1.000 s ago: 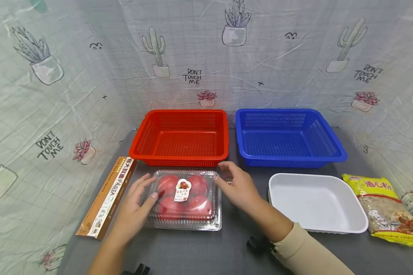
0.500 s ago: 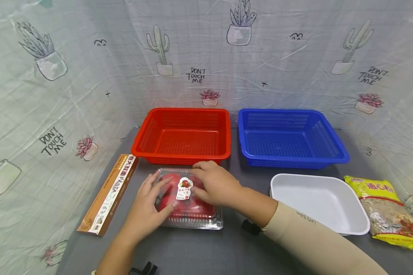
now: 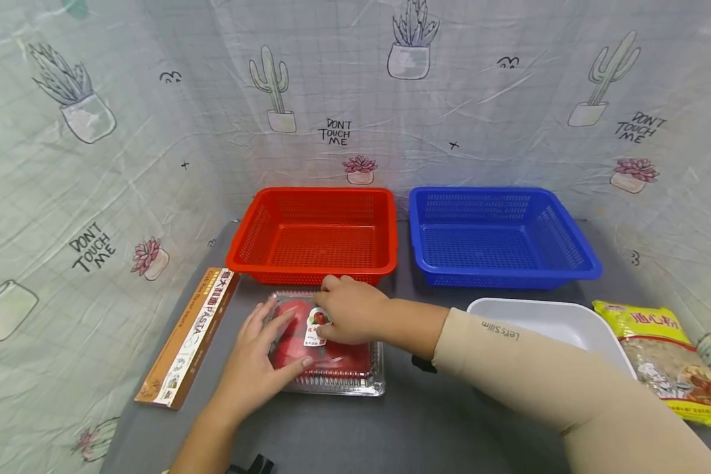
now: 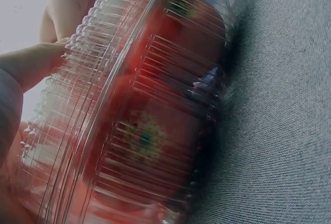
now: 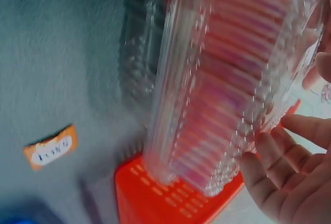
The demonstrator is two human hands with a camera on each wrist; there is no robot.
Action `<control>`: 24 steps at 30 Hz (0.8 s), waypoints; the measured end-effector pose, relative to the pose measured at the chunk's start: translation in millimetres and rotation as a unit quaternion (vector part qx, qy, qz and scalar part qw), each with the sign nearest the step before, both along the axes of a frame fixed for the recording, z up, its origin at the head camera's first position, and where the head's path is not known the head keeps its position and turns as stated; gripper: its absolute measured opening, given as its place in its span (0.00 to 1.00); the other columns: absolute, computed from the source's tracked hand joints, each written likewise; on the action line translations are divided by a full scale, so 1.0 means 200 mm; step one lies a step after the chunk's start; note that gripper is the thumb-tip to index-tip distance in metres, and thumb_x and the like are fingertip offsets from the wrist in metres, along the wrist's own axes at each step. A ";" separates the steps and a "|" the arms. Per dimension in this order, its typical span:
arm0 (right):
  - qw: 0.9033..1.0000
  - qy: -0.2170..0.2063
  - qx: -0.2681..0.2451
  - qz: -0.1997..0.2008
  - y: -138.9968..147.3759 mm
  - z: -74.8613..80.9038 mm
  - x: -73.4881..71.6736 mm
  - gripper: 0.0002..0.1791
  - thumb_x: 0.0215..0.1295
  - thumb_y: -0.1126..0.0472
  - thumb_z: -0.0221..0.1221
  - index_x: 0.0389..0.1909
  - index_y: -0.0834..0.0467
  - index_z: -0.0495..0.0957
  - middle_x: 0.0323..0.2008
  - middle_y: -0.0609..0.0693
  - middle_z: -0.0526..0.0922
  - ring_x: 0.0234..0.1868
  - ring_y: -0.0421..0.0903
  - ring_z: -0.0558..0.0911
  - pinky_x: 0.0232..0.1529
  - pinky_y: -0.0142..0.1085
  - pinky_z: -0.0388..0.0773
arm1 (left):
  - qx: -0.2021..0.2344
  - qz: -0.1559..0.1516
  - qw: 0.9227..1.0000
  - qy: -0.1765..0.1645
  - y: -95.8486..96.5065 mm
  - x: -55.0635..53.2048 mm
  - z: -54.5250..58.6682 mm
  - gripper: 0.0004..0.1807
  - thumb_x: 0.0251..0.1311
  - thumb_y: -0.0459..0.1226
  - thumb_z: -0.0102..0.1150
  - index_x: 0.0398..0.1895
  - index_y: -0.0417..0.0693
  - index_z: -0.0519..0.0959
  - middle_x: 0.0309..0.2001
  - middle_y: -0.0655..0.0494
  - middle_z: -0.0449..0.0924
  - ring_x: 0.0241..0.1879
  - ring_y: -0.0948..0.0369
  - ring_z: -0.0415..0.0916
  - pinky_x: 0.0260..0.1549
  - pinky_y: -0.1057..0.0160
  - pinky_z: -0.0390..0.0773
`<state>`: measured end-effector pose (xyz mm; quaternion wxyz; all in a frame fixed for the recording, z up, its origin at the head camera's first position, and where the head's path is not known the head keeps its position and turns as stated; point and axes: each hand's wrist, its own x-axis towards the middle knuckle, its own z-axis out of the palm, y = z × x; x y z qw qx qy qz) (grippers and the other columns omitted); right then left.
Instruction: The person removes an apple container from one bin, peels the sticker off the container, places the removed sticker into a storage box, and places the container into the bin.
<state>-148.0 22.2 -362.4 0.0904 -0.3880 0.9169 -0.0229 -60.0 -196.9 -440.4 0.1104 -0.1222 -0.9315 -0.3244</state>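
Note:
A clear plastic clamshell box (image 3: pixel 338 365) of red tomatoes (image 4: pixel 146 138) lies on the grey table, with a white sticker (image 3: pixel 315 334) on its lid. My left hand (image 3: pixel 253 359) rests along the box's left side, fingers spread over the lid's edge and thumb toward the front. Over the lid's right half lies my right hand (image 3: pixel 352 313), its fingertips at the sticker and partly covering it. In the right wrist view the right fingers (image 5: pixel 269 182) are loosely bent against the ribbed lid (image 5: pixel 222 79). The hand hides the lid's far right part.
Behind the box stand a red basket (image 3: pixel 314 271) and a blue basket (image 3: pixel 503 273). A pasta box (image 3: pixel 186 339) lies left. On the right are a white tray (image 3: pixel 527 309), partly behind the right sleeve, and a yellow food bag (image 3: pixel 663 355). A small orange packet (image 5: pixel 50 146) lies near the baskets.
My right hand has moved left from beside the box onto its lid, reaching the sticker. The left hand has shifted right onto the box's left side. The box stays in place.

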 end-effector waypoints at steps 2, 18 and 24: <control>1.000 -0.005 0.007 -0.001 -0.01 0.01 -0.01 0.33 0.72 0.39 0.65 0.71 0.53 0.80 0.56 0.48 0.78 0.46 0.45 0.76 0.44 0.35 0.81 | -0.001 0.000 1.000 0.001 0.00 0.00 0.00 0.44 0.53 0.54 0.80 0.74 0.53 0.77 0.83 0.45 0.58 0.81 0.39 0.50 0.66 0.21 0.61; 0.997 -0.057 -0.044 -0.010 -0.01 0.03 -0.07 0.17 0.70 0.48 0.69 0.55 0.47 0.91 0.47 0.43 0.82 0.45 0.38 0.78 0.38 0.33 0.79 | 0.006 0.002 1.000 0.008 0.00 0.00 -0.03 0.45 0.52 0.55 0.81 0.74 0.53 0.78 0.82 0.47 0.59 0.81 0.40 0.51 0.67 0.22 0.60; 0.981 -0.153 -0.113 -0.039 0.02 0.00 -0.10 0.26 0.68 0.51 0.72 0.66 0.48 0.85 0.49 0.49 0.82 0.44 0.41 0.77 0.38 0.35 0.79 | 0.009 -0.001 1.000 0.007 -0.01 0.00 -0.02 0.45 0.53 0.56 0.80 0.74 0.53 0.77 0.82 0.47 0.59 0.81 0.40 0.51 0.67 0.22 0.60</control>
